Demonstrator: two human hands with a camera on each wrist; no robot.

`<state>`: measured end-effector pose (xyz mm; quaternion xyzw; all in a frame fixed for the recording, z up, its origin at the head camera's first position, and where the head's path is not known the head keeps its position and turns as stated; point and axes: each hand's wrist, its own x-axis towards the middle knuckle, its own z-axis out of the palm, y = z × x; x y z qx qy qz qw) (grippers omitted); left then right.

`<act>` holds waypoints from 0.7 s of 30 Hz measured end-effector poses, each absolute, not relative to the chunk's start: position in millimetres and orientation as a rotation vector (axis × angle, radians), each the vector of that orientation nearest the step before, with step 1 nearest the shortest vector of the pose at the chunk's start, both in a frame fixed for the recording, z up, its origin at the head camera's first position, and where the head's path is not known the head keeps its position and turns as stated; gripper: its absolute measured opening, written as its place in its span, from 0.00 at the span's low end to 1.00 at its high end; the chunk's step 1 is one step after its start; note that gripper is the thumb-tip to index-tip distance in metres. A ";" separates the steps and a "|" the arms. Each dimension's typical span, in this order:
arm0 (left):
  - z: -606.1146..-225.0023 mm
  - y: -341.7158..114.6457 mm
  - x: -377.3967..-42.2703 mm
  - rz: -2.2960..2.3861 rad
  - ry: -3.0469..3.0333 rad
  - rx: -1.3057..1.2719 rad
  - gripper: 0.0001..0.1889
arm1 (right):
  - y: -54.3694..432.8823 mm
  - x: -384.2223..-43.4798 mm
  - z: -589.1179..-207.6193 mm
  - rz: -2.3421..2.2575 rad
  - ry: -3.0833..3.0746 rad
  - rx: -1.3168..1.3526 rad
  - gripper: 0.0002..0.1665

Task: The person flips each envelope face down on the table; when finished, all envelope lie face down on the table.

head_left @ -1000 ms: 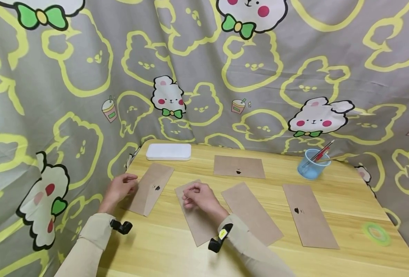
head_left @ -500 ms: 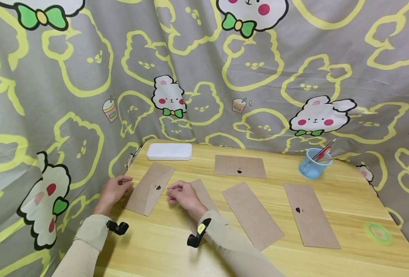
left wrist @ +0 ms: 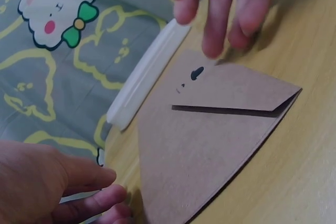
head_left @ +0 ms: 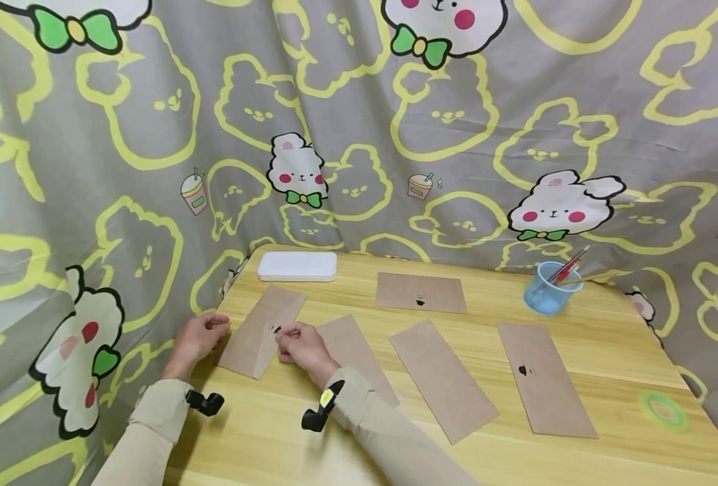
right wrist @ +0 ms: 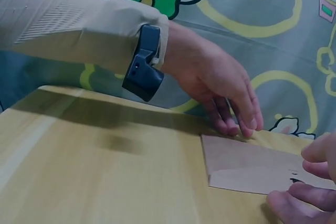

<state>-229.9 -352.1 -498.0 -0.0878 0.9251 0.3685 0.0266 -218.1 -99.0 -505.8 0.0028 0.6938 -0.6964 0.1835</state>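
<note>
A brown paper envelope (head_left: 250, 331) with a small black print lies at the left of the table. My left hand (head_left: 196, 343) is at its left edge, fingers loosely bent, with nothing seen in them. Beside its right edge is my right hand (head_left: 304, 349), fingers bent and nothing visible between them. In the left wrist view, the envelope's flap (left wrist: 236, 90) stands slightly raised along its edge, below the right hand (left wrist: 223, 9). The right wrist view has the left hand (right wrist: 220, 80) at the far side of the envelope (right wrist: 247, 169); whether it touches the paper is hard to tell.
More brown envelopes lie to the right: one (head_left: 359, 351) near my right forearm, another (head_left: 444, 381), a printed one (head_left: 544, 381), and one at the back (head_left: 421, 290). A white case (head_left: 298, 266), a blue cup of pens (head_left: 547, 295) and a green tape roll (head_left: 664, 410) sit around them.
My right hand has moved left, from over the second envelope to the right edge of the leftmost one. The left hand has shifted slightly left and down. The envelopes look unmoved.
</note>
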 end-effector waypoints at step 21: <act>-502.7 -346.8 -230.0 1.209 2.767 -0.312 0.18 | -104.0 -215.6 -506.5 -1.967 1.843 0.001 0.19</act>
